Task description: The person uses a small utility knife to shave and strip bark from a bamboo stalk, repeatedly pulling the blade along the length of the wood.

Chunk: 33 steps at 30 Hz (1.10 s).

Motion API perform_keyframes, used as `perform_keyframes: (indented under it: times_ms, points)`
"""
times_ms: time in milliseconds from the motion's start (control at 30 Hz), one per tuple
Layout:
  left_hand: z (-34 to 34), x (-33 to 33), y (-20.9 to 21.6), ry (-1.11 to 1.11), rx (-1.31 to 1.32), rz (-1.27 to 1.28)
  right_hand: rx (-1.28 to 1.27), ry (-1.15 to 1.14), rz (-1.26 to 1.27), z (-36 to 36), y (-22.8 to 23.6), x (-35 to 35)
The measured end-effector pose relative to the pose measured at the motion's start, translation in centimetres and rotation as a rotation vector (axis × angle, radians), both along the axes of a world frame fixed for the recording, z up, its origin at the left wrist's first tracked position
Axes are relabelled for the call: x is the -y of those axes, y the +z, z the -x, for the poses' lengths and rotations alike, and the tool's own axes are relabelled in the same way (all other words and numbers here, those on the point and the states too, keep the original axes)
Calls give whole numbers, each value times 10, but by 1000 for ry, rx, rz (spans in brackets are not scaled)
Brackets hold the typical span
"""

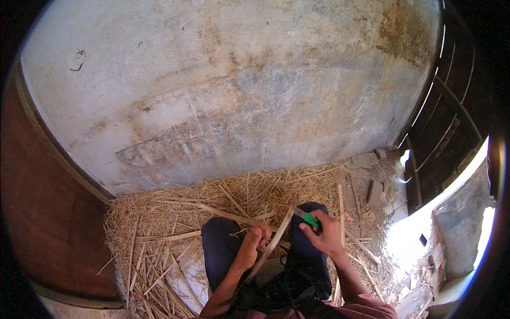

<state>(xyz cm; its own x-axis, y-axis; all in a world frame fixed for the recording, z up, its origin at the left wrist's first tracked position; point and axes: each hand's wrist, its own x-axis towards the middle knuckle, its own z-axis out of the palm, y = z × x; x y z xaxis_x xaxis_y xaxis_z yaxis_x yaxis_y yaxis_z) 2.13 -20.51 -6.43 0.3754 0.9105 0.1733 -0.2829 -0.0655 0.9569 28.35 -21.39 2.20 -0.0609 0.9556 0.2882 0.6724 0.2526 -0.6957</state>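
Between my knees a pale, flat strip of bamboo or wood (268, 252) slants up from my lap. My right hand (325, 234) is closed round the green handle of a knife (311, 219). Its short blade meets the upper end of the strip, above my right knee. My left hand (257, 239) is closed, its fingers beside the strip's middle. A thin curled strand (239, 232) sticks out on the left of this fist. Whether the fingers grip the strip or only the strand, I cannot make out.
Straw-like shavings (255, 186) and longer split strips (170, 236) litter the floor around my legs. A stained wall (255, 117) stands ahead, a brown panel (53, 212) at the left. On the right are a brick-like block (375, 193) and dark slatted boards (443, 117).
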Motion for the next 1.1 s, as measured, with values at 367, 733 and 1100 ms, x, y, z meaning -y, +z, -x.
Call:
perform_keyframes:
  times_ms: [367,733,1100]
  points:
    - [-12,3,13,26,-48,-2,-296,231,35,40,13,-16]
    - [-16,-3,2,-106,-34,-28,-199,253,112,47,-18,-45]
    - [-14,-13,-2,30,-311,-184,-55,-173,-145,20,-17,-74]
